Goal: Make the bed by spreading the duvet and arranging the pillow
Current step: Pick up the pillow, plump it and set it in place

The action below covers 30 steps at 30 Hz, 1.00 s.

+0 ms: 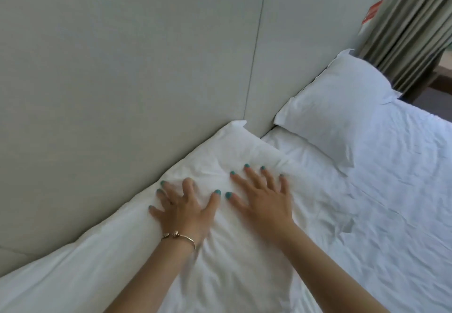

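**Both hands flat on near pillow, head of bed**

Obs., head cam, single frame:

- Near pillow (220, 239): white, lies lower centre of frame, its far long edge against the padded headboard (122, 68). Upper corner sits at the headboard seam, mid-frame. Surface creased around the fingers.
- Left hand (182, 211): palm down on the pillow, lower-centre-left, close to the headboard edge. Fingers spread apart and roughly straight, pressing on the fabric; nothing gripped. Some motion blur at fingertips. Teal nail polish. Bracelet (179, 235) on the wrist, gold-coloured w/ bead.
- Right hand (264, 201): palm down on same pillow, just right of the left hand; thumbs near each other, not touching. Fingers splayed and straight, flat on the fabric, holding nothing.
- Second pillow (335, 114): white, right-centre of frame, also against the headboard, lying on the bed. A strip of sheet separates it from the near pillow; the two do not touch.
- Bed sheet (391, 202): white, wrinkled, fills right side of frame. Cannot tell whether this is sheet or spread duvet.
- Curtain (411, 31): grey-beige, pleated, upper right corner, beyond the second pillow. Red-and-white sign (371, 13) on the wall beside it; text unreadable.
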Each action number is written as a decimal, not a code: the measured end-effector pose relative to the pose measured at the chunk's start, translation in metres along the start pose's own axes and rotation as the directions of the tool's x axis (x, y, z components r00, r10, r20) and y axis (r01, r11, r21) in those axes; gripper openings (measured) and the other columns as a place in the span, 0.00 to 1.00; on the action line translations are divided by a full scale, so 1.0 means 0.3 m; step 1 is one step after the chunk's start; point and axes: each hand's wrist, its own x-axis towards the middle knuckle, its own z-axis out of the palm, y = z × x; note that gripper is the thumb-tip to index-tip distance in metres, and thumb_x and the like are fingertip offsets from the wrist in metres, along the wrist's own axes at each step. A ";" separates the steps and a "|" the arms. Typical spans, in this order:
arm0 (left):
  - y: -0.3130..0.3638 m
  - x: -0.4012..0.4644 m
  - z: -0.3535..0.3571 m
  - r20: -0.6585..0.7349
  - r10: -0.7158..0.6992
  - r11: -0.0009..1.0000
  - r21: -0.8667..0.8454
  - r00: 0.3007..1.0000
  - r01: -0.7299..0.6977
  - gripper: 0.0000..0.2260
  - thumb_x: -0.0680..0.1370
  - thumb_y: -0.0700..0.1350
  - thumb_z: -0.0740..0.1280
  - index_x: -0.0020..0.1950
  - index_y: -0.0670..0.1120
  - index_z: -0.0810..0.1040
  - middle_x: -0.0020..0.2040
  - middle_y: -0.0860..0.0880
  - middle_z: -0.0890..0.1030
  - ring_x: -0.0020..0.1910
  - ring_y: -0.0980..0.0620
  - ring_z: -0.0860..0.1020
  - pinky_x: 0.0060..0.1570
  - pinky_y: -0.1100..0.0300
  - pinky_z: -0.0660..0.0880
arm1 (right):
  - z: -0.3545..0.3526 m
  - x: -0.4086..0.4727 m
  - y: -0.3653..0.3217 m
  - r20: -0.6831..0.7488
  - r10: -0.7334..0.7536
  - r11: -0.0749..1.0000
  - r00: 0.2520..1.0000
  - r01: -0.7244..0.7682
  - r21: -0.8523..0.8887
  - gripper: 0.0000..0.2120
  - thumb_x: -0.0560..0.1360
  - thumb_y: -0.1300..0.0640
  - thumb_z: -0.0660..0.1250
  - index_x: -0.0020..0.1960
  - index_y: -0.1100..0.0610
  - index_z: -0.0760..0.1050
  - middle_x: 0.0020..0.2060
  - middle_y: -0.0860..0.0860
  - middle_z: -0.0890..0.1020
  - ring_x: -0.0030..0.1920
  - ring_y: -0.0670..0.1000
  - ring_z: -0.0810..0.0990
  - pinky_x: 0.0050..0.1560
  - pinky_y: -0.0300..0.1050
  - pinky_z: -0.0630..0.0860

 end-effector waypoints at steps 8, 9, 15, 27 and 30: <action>0.771 0.509 0.158 -0.070 0.432 0.902 0.057 0.899 -0.429 0.27 0.78 0.60 0.54 0.76 0.59 0.53 0.79 0.53 0.41 0.76 0.47 0.52 0.70 0.41 0.53 | -0.049 0.443 0.729 0.111 0.407 0.880 0.907 -0.421 0.217 0.29 0.80 0.43 0.55 0.78 0.42 0.49 0.77 0.52 0.56 0.72 0.59 0.63 0.61 0.55 0.68; 0.840 0.574 0.188 -0.072 0.474 0.879 -0.020 0.878 -0.476 0.26 0.78 0.57 0.57 0.76 0.59 0.54 0.79 0.54 0.41 0.75 0.48 0.54 0.67 0.46 0.60 | -0.023 0.504 0.812 0.095 0.406 0.898 0.909 -0.416 0.142 0.31 0.79 0.45 0.57 0.78 0.41 0.46 0.78 0.53 0.53 0.72 0.61 0.62 0.60 0.55 0.69; 0.994 0.777 0.397 -0.032 0.622 0.781 -0.044 0.783 -0.623 0.28 0.78 0.53 0.60 0.75 0.63 0.52 0.78 0.57 0.48 0.71 0.50 0.62 0.56 0.53 0.70 | 0.148 0.895 1.157 0.045 0.479 0.874 0.877 -0.481 0.071 0.43 0.74 0.43 0.66 0.76 0.36 0.39 0.78 0.53 0.46 0.76 0.64 0.50 0.67 0.65 0.63; 0.964 0.841 0.574 0.325 0.548 0.817 -0.408 0.771 -0.409 0.12 0.78 0.53 0.63 0.61 0.63 0.73 0.52 0.63 0.76 0.47 0.64 0.76 0.48 0.68 0.72 | 0.453 1.121 1.503 -0.182 0.691 0.722 0.699 -0.663 0.197 0.49 0.71 0.44 0.71 0.75 0.40 0.37 0.71 0.61 0.54 0.69 0.68 0.58 0.65 0.68 0.63; 0.965 0.845 0.623 0.357 0.541 0.822 -0.416 0.761 -0.390 0.09 0.78 0.52 0.63 0.57 0.63 0.76 0.50 0.60 0.78 0.47 0.61 0.77 0.47 0.65 0.74 | 0.424 1.096 1.578 -0.198 0.630 0.769 0.751 -0.569 0.291 0.35 0.74 0.62 0.65 0.73 0.47 0.50 0.58 0.61 0.67 0.57 0.65 0.72 0.52 0.60 0.71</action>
